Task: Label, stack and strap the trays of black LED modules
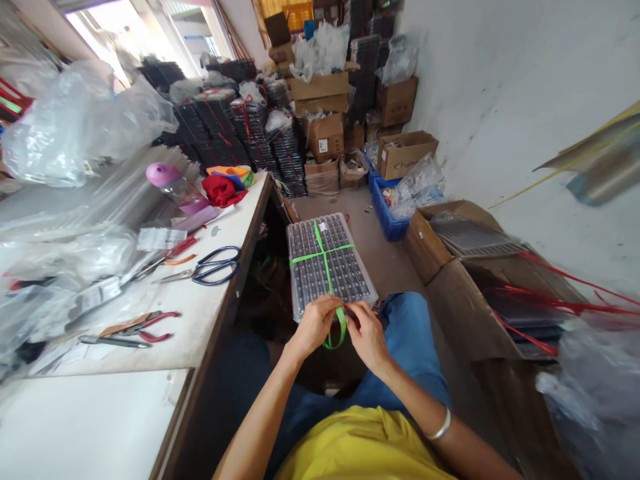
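Note:
A stack of clear plastic trays (305, 283) filled with rows of small dark parts rests in front of my knees. Bright green strapping (300, 259) crosses over its top in both directions. At the stack's near edge, my left hand (316, 325) pinches the green strap. Close beside it, my right hand (367, 331) has its fingers closed on the same strap. Between the two hands a loop of the strap hangs down. My fingertips partly hide where the strap ends meet.
On the workbench (200, 347) to my left lie scissors (215, 267), red-handled pliers (150, 327) and a pink-capped bottle (175, 187). Open cartons (435, 260) stand on the right, a blue crate (395, 223) beyond them. Stacked dark trays (250, 130) and boxes fill the back.

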`<state>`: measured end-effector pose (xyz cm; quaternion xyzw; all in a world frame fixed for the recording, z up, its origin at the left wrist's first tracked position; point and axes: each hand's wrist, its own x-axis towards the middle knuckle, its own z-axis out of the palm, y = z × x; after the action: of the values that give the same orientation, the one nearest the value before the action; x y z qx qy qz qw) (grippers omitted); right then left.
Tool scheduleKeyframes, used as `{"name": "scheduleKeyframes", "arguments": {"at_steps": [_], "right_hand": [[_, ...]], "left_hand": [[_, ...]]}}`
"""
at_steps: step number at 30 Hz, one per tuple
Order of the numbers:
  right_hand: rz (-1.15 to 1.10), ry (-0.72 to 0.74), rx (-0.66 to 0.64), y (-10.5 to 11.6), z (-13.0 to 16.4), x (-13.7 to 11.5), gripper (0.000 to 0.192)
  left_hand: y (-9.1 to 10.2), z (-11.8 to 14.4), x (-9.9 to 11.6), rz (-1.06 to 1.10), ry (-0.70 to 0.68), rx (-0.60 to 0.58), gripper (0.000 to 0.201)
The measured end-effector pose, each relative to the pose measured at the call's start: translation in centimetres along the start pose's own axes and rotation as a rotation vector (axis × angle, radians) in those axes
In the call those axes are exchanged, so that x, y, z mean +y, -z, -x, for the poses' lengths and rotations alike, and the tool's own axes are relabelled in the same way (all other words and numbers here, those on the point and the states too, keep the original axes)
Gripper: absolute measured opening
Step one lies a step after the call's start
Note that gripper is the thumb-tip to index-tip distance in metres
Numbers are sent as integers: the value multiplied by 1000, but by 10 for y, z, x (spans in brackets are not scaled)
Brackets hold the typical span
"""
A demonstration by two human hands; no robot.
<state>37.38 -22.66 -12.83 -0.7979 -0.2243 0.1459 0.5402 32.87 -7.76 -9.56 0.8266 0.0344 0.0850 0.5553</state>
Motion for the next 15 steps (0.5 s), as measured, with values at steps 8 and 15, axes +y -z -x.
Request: {"name": "scheduleKeyframes", "arguments": {"at_steps": [8, 15], "right_hand": [[-115, -48, -138, -7, -26, -5, 30], [142, -14, -233, -2, 1, -7, 27]], "left_hand": [[9, 6, -12, 194, -30, 46, 33], [4, -5, -22, 140, -2, 219, 27]]}}
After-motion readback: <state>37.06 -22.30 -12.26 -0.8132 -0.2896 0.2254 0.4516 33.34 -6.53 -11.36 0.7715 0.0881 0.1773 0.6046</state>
